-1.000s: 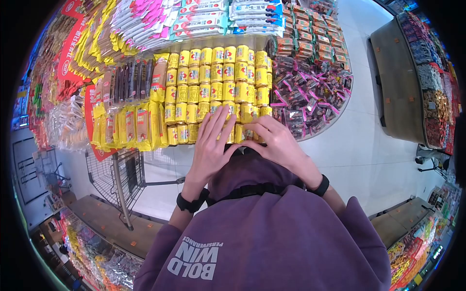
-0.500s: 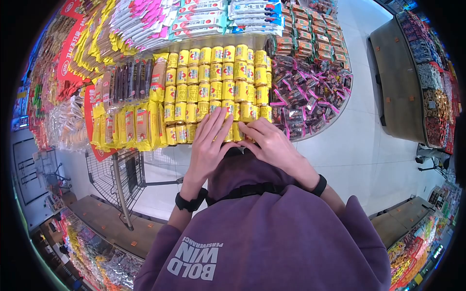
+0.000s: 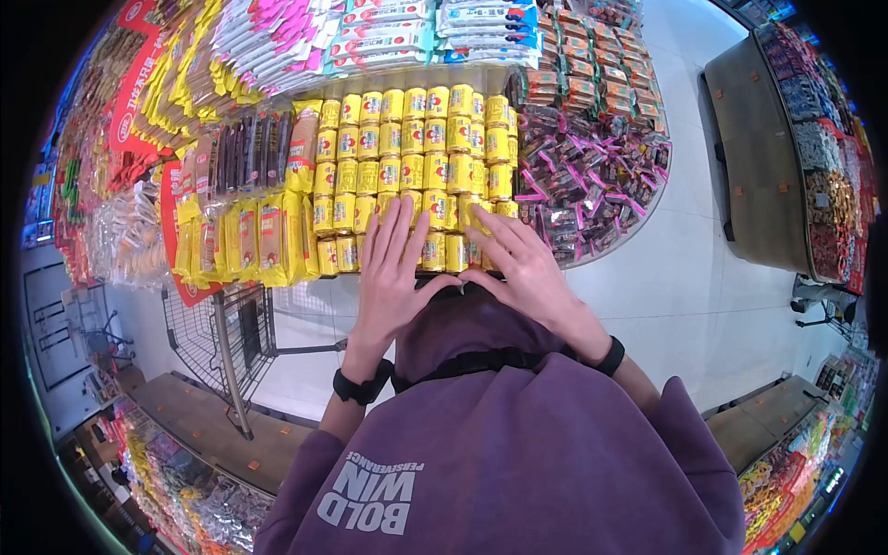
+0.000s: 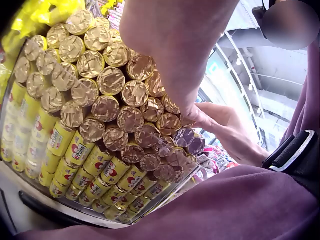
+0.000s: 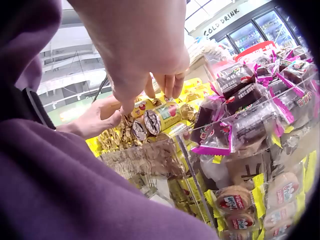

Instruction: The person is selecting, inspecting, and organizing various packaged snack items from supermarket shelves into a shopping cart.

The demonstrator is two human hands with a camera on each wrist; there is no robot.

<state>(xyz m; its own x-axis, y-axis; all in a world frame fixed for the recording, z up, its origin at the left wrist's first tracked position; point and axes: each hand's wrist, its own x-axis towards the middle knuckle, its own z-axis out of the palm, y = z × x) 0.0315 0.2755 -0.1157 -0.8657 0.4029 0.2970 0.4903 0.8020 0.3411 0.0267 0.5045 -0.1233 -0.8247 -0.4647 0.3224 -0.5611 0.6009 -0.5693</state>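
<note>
In the head view, a shopping cart (image 3: 231, 361) stands at eight o'clock, a red banner (image 3: 139, 83) is at ten, white-and-blue packets (image 3: 486, 32) at twelve, and dark, pink-edged packets (image 3: 592, 180) at two.

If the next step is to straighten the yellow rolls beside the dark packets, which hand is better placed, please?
Probably the right hand. Its fingers are close to the yellow rolls bordering the dark packets; the left hand is farther from them, on the other side.

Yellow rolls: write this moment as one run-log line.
left hand: open, fingers over yellow rolls | right hand: open, fingertips at yellow rolls | thumb tips: close together | pink-edged packets: right of yellow rolls
</note>
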